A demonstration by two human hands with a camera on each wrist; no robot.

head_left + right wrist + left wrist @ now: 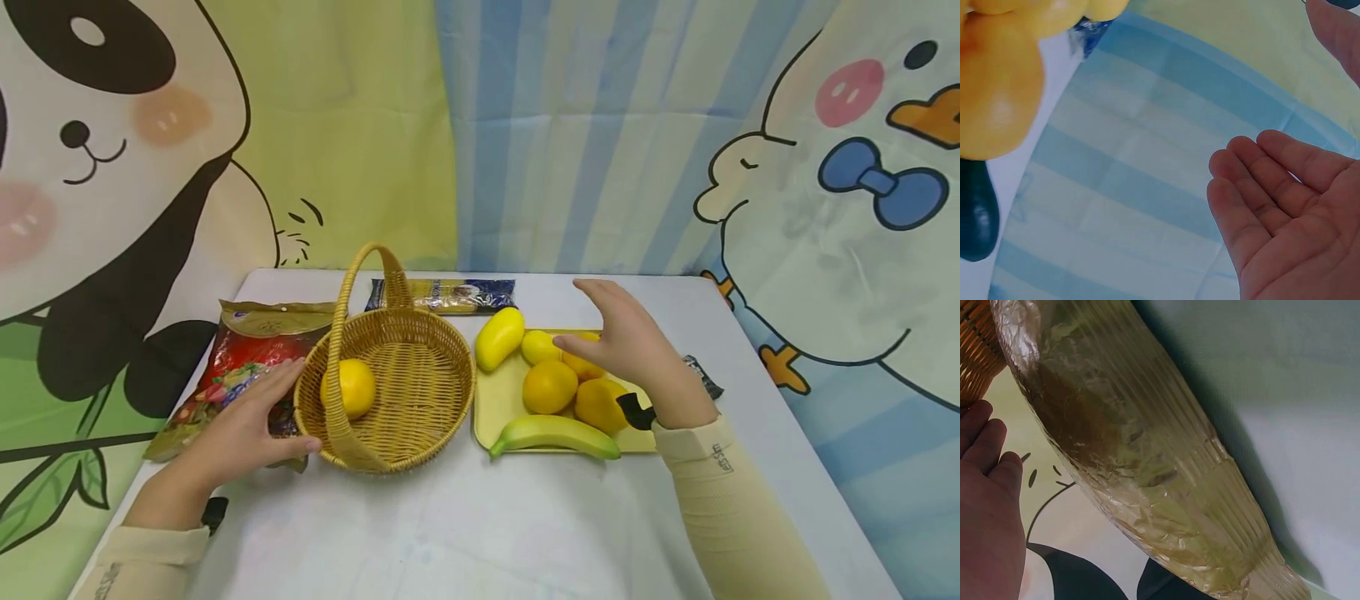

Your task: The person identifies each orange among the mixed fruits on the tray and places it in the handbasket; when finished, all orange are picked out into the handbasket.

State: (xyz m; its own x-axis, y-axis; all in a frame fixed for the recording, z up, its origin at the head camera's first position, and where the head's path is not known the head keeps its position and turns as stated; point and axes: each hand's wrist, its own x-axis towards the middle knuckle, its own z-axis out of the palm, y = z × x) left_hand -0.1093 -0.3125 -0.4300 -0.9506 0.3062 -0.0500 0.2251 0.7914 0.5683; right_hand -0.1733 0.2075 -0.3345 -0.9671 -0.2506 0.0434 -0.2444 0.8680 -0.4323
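Your cream sleeves (731, 508) lay nearest; the left hand (240, 433), nearly straight-fingered, gripped nothing at nine o'clock of the basket (420, 400), an orange (360, 389) inside. Your right hand (630, 342) spread, empty, above the tray (497, 407) at three o'clock; this seemed a picking step, next calling for a curled grip on the tray fruit (550, 387).

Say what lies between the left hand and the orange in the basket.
The left rim and handle of the wicker basket lie between left hand and orange, in the head view.

"Let's Slim" on right sleeve (738, 508), similar print on left sleeve (146, 560), blue packet (489, 297) lettering illegible
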